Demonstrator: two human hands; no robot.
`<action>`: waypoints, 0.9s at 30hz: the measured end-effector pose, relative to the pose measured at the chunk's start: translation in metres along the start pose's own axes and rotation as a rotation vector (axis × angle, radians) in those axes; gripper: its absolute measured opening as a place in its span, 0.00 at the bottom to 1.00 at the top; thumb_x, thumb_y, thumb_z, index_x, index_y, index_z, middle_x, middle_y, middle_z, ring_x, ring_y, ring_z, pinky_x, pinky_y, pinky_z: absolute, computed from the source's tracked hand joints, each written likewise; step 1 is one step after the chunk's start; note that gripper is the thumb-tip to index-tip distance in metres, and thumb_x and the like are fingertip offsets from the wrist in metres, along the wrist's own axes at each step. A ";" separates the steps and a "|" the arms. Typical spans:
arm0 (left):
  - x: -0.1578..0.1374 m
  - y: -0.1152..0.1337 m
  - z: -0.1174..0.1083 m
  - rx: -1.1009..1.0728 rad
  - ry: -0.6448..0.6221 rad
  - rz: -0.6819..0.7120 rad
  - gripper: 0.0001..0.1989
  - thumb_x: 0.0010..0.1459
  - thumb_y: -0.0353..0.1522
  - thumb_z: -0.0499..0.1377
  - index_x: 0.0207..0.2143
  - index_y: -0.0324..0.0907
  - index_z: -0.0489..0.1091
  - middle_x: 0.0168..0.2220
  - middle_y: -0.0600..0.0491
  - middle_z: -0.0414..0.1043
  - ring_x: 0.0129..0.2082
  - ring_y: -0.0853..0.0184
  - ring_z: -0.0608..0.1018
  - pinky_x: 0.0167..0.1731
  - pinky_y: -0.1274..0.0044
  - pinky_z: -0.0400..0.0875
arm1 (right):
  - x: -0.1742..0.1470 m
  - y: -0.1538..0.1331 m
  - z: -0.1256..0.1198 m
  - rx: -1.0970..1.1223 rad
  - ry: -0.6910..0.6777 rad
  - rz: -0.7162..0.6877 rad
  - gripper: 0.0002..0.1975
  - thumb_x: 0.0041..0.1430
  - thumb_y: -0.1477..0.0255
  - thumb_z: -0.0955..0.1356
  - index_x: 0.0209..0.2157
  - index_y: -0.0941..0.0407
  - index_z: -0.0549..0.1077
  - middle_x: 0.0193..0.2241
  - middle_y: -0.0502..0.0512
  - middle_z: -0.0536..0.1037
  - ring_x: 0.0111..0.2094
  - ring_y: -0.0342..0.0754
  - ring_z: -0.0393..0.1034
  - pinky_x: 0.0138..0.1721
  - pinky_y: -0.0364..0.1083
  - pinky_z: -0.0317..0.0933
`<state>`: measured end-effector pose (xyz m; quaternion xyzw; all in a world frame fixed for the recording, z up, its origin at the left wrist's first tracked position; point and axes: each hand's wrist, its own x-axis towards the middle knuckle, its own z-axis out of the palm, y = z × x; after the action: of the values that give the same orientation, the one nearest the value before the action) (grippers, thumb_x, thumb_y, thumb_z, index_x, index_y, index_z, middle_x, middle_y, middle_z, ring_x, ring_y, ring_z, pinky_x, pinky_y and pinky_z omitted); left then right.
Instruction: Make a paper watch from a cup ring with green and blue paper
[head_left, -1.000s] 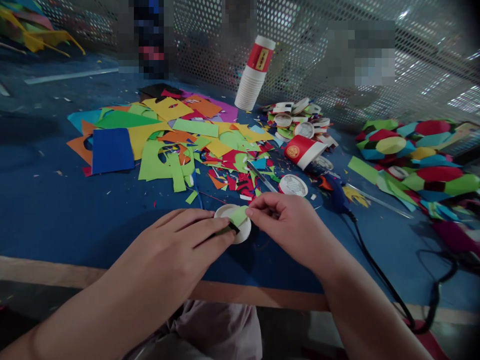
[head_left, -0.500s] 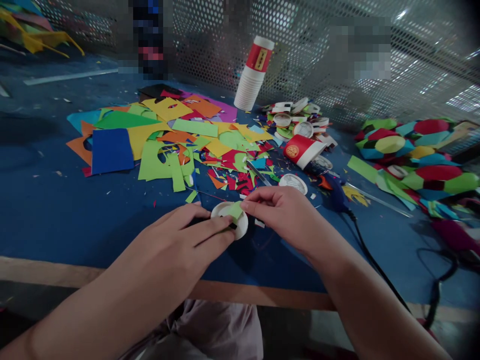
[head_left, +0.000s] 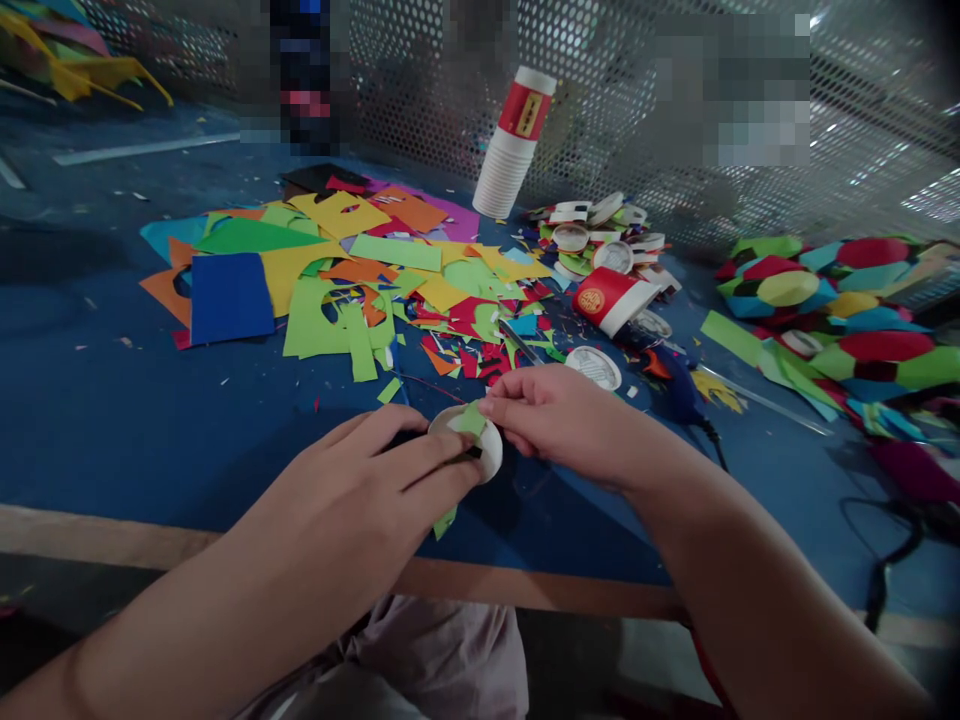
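Near the table's front edge, a small round white paper disc (head_left: 492,456), which looks like the cut-off bottom of a paper cup, is held by my left hand (head_left: 367,485). Its fingers lie across the top of the disc and hide part of it. A light green paper strip (head_left: 472,421) rests over the disc, and my right hand (head_left: 551,415) pinches its far end between thumb and forefinger. A dark patch shows by my left fingertips. Below those fingers, another bit of green paper (head_left: 445,524) sticks out.
Behind my hands are coloured paper scraps (head_left: 337,270) and scissors (head_left: 521,342). A tall stack of paper cups (head_left: 514,145) stands farther back. To the right are a tipped red cup (head_left: 611,300), a cut disc (head_left: 592,368), a blue corded tool (head_left: 681,390) and colourful paper pieces (head_left: 825,300).
The green bit below my left fingers has come into sight. Both hands keep their hold, and the disc sits slightly farther right in view as the camera shifts a little.
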<state>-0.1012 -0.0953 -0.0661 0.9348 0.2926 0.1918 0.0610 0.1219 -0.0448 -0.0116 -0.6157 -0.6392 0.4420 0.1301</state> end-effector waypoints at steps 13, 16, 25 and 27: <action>0.007 0.003 -0.012 -0.008 0.065 0.010 0.16 0.76 0.32 0.53 0.57 0.43 0.77 0.60 0.47 0.81 0.53 0.50 0.83 0.49 0.56 0.83 | 0.001 0.001 0.004 -0.082 0.114 -0.010 0.13 0.55 0.68 0.71 0.19 0.53 0.70 0.14 0.46 0.70 0.17 0.42 0.61 0.20 0.43 0.53; 0.006 0.004 -0.011 -0.043 0.084 -0.012 0.16 0.71 0.33 0.61 0.59 0.43 0.75 0.57 0.49 0.82 0.53 0.47 0.82 0.46 0.54 0.84 | 0.003 -0.001 0.006 -0.127 0.127 -0.018 0.14 0.56 0.69 0.71 0.18 0.53 0.69 0.14 0.46 0.70 0.18 0.43 0.62 0.22 0.44 0.53; 0.003 0.004 -0.009 -0.052 0.101 0.013 0.30 0.59 0.40 0.76 0.59 0.41 0.73 0.56 0.47 0.82 0.54 0.48 0.82 0.51 0.56 0.83 | -0.010 -0.008 0.008 -0.278 0.299 -0.029 0.17 0.62 0.61 0.73 0.23 0.52 0.71 0.17 0.47 0.70 0.22 0.46 0.63 0.27 0.48 0.52; 0.002 0.003 -0.009 -0.045 0.106 0.017 0.28 0.60 0.40 0.75 0.58 0.40 0.72 0.55 0.46 0.83 0.53 0.50 0.83 0.52 0.57 0.83 | -0.025 -0.005 0.011 -0.276 0.323 -0.052 0.16 0.63 0.57 0.72 0.27 0.52 0.74 0.20 0.48 0.74 0.24 0.47 0.65 0.28 0.48 0.54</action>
<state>-0.1018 -0.0968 -0.0569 0.9242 0.2830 0.2481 0.0648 0.1162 -0.0715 -0.0049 -0.6739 -0.6800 0.2425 0.1567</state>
